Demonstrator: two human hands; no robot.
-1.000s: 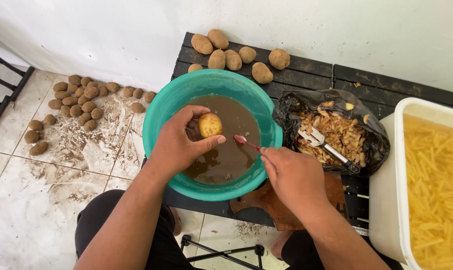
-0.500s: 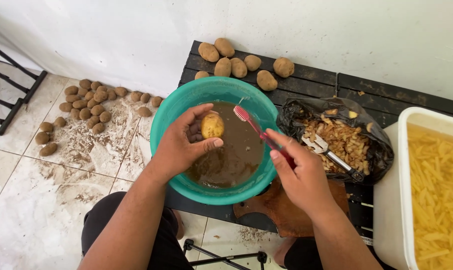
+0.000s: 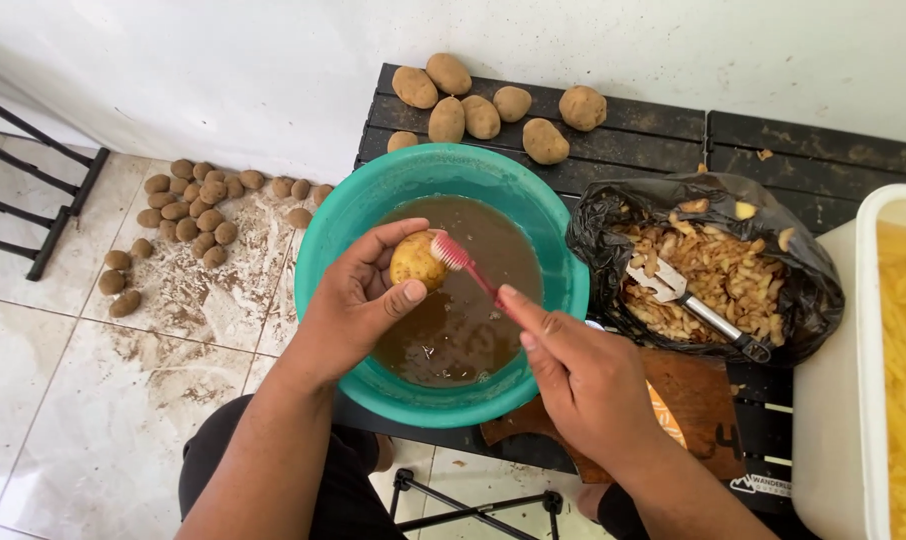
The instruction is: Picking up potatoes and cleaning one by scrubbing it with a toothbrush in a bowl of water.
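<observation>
While a black slatted table fills the upper right of the view, a white tub of pale yellow potato strips is seen at its right edge, only partly in frame. A teal basin of muddy brown water is set at the table's near left corner, and a black bag of peelings, with a metal peeler lying in it, is placed just beside the basin on the right. Seven unwashed potatoes are grouped on the table behind the basin, and many smaller ones are scattered on the dirty tiled floor to the left.

Both forearms are reached forward from the bottom of the frame over the basin. The left hand is curled closed around a yellowish potato, which is gripped between thumb and fingers above the water. The right hand is closed on the handle of a red toothbrush, the index finger laid along it, and the white bristles are pressed against the potato's right side.
</observation>
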